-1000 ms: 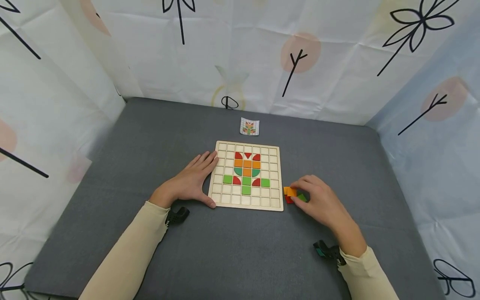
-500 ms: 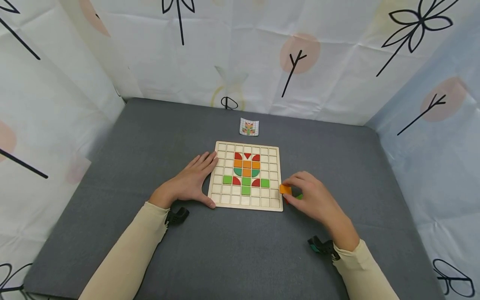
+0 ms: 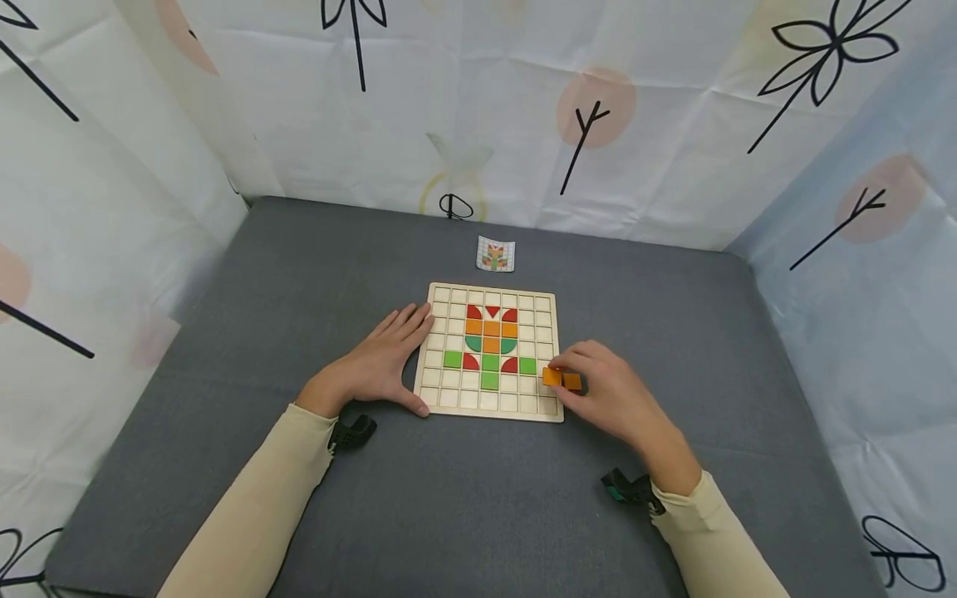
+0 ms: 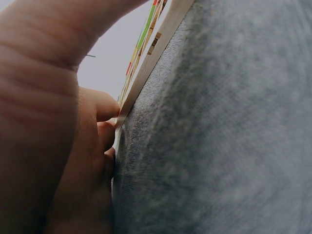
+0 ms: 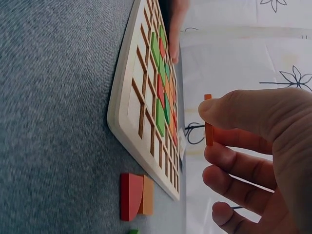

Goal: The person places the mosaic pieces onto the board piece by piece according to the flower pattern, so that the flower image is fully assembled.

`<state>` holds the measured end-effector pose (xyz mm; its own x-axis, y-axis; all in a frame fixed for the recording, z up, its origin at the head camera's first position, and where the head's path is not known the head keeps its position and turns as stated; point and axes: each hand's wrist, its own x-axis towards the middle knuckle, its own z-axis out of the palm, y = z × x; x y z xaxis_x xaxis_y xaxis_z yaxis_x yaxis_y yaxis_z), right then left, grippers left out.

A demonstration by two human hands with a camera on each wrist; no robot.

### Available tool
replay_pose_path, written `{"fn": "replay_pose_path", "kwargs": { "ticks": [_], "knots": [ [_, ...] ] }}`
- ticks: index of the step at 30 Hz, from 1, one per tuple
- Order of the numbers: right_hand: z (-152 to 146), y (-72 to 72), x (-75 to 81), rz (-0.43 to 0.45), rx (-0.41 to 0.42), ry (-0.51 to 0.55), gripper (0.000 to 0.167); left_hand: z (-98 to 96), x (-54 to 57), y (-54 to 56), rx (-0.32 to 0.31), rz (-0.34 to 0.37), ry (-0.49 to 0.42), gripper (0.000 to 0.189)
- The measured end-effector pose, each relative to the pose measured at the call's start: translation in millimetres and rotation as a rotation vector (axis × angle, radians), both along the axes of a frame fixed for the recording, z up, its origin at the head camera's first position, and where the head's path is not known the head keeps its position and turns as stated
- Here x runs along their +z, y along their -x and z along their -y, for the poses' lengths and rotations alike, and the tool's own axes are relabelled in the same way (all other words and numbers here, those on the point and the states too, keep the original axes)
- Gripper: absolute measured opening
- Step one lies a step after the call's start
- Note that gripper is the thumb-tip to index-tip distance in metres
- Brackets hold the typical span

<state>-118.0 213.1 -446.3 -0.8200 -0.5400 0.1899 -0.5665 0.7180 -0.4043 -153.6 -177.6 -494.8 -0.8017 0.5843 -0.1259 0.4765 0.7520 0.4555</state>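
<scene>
A wooden grid board (image 3: 449, 400) lies on the grey table with red, orange and green tiles set in its middle cells. My left hand (image 3: 381, 361) rests along its left side, fingers straight at the edge and thumb at the near corner. Between thumb and fingertips, my right hand (image 3: 609, 390) pinches an orange square tile (image 3: 552, 377), held over the board's right edge. The right wrist view shows that tile (image 5: 209, 135) edge-on, raised above the board. Below the right hand, beside the board, lie another orange tile (image 3: 572, 382) and a red rounded piece (image 5: 130, 196).
A small card (image 3: 496, 254) printed with a coloured tile pattern lies beyond the board. A bit of a green piece (image 5: 134, 231) shows near the loose tiles. White patterned cloth (image 3: 523, 116) hangs round the back and sides of the table.
My right hand has lifted an orange tile from the loose pieces and carried it left over the board's edge, uncovering another orange tile. The left hand stays in place.
</scene>
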Motion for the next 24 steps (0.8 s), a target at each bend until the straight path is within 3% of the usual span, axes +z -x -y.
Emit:
{"fn": "replay_pose_path", "kwargs": {
  "ticks": [19,24],
  "knots": [
    [15,2.8,-2.9,-0.04,0.055,0.03,0.02,-2.1,5.2,-1.1,0.0,0.003,0.008,0.151],
    [17,4.6,-1.6,-0.052,0.074,0.026,0.02,1.0,-1.3,0.9,-0.004,-0.004,-0.009,0.154]
  ]
}}
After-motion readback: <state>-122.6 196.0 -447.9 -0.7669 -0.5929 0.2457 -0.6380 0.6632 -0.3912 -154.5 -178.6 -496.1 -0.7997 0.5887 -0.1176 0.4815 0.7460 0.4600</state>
